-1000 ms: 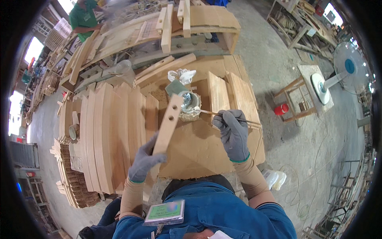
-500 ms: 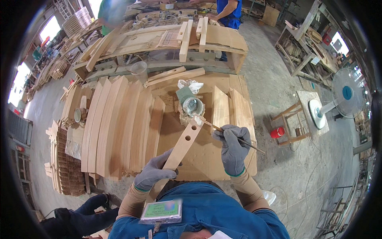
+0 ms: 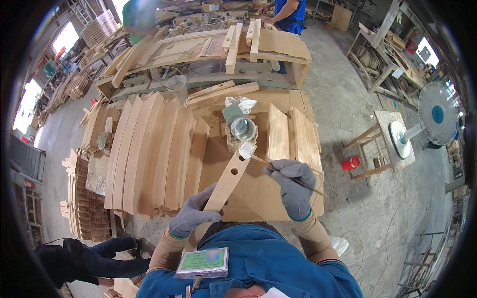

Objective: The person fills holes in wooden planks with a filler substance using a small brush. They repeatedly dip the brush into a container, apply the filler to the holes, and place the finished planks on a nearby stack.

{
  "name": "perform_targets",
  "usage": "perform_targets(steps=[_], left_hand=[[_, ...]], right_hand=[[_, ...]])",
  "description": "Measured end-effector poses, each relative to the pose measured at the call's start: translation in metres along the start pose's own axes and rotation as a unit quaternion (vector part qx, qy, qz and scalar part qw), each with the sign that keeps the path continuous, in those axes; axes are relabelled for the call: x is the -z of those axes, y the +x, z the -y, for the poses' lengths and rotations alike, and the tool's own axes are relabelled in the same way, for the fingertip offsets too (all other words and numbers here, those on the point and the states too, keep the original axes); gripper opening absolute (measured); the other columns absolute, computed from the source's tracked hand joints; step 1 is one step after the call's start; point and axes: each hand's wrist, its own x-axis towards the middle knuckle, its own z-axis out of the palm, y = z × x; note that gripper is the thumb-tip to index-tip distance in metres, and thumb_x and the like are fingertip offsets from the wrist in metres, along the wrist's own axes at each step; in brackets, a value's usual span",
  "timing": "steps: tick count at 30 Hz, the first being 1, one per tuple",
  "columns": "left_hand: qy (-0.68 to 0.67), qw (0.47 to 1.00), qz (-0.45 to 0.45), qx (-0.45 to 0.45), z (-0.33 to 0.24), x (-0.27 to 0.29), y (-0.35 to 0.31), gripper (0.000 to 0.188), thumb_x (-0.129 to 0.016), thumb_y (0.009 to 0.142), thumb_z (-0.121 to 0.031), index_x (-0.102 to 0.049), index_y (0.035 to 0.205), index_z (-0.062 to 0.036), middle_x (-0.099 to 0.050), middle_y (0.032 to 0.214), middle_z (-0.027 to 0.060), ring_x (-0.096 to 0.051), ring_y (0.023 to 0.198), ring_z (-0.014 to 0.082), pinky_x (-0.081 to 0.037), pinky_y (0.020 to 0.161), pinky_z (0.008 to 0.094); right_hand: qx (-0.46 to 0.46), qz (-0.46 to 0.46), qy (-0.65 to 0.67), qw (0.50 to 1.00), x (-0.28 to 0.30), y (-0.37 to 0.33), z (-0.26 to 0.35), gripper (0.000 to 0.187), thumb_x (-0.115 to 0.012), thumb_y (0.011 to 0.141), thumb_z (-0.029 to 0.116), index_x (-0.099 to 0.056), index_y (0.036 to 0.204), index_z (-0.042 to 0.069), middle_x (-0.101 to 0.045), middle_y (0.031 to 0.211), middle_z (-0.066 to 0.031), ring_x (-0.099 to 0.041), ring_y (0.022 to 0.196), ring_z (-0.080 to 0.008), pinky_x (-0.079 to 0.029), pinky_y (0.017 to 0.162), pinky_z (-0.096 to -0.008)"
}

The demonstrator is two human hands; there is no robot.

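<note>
My left hand (image 3: 194, 213), in a grey glove, is closed round the lower end of a light wooden piece (image 3: 226, 186) with round holes near its upper end. The piece slants up and to the right. In my gloved right hand (image 3: 294, 186) is a thin brush (image 3: 263, 162), pinched by its handle. White bristles lie against the top end of the wooden piece, over the edge of the upper hole. Just beyond stands a clear jar (image 3: 243, 129) of pale liquid, beside a green block (image 3: 233, 113) and a crumpled white plastic bag (image 3: 241, 104).
Long wooden pieces (image 3: 149, 154) stand in a row on the left of the cardboard-covered table (image 3: 238, 206); a few more boards (image 3: 280, 131) lie at right. A workbench (image 3: 283, 47) is behind, with two people beyond it. A fan (image 3: 437, 114) stands on a stool at right.
The brush has shifted from the right edge of the piece's top onto its end face near the upper hole. My right hand has turned slightly; my left keeps its hold.
</note>
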Motion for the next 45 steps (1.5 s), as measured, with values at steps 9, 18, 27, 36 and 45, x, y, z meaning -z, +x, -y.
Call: perform_targets(steps=[9, 18, 27, 36, 45], left_hand=[[0.003, 0.999, 0.024, 0.025, -0.004, -0.002, -0.003, 0.079, -0.076, 0.065, -0.01, -0.041, 0.135, 0.0013, -0.055, 0.12, 0.0095, -0.055, 0.1, 0.0163, -0.044, 0.088, 0.0286], [-0.001, 0.999, 0.015, 0.049, -0.001, 0.004, 0.001, 0.083, -0.071, 0.067, -0.006, -0.036, 0.142, -0.0002, -0.052, 0.129, 0.0083, -0.051, 0.109, 0.0149, -0.04, 0.095, 0.0274], [-0.003, 0.998, -0.003, 0.055, 0.001, 0.006, 0.008, 0.08, -0.07, 0.069, -0.01, -0.037, 0.141, -0.0007, -0.055, 0.12, 0.0088, -0.052, 0.103, 0.0147, -0.044, 0.089, 0.0269], [-0.011, 0.998, -0.006, 0.058, 0.004, 0.013, 0.015, 0.079, -0.071, 0.071, -0.012, -0.038, 0.141, -0.0014, -0.058, 0.109, 0.0096, -0.055, 0.088, 0.0122, -0.047, 0.078, 0.0249], [0.022, 0.999, 0.001, 0.036, -0.004, 0.008, 0.016, 0.082, -0.074, 0.071, -0.015, -0.035, 0.141, 0.0024, -0.054, 0.122, 0.0098, -0.053, 0.1, 0.0134, -0.045, 0.084, 0.0246]], right_hand=[[0.026, -0.018, -0.034, 0.999, 0.005, 0.003, -0.007, 0.018, -0.061, 0.078, -0.016, -0.054, 0.086, -0.001, -0.063, 0.102, -0.0202, -0.065, 0.093, -0.0263, -0.055, 0.084, -0.0382], [0.022, 0.026, -0.066, 0.997, 0.001, -0.005, -0.01, 0.022, -0.067, 0.074, -0.015, -0.055, 0.084, 0.001, -0.064, 0.099, -0.0182, -0.065, 0.095, -0.0264, -0.056, 0.084, -0.0377], [-0.023, 0.015, 0.011, 1.0, -0.003, -0.011, -0.023, 0.022, -0.067, 0.075, -0.014, -0.054, 0.086, 0.0, -0.063, 0.1, -0.0184, -0.065, 0.093, -0.0271, -0.056, 0.084, -0.0368], [-0.091, -0.03, 0.086, 0.992, -0.009, 0.004, -0.012, 0.008, -0.056, 0.084, -0.009, -0.052, 0.088, -0.003, -0.062, 0.097, -0.0205, -0.066, 0.084, -0.0252, -0.058, 0.078, -0.0381], [-0.125, 0.089, -0.13, 0.98, -0.029, 0.08, 0.05, 0.011, -0.06, 0.088, 0.002, -0.049, 0.083, 0.001, -0.06, 0.076, -0.0079, -0.063, 0.07, -0.0136, -0.052, 0.061, -0.0254]])
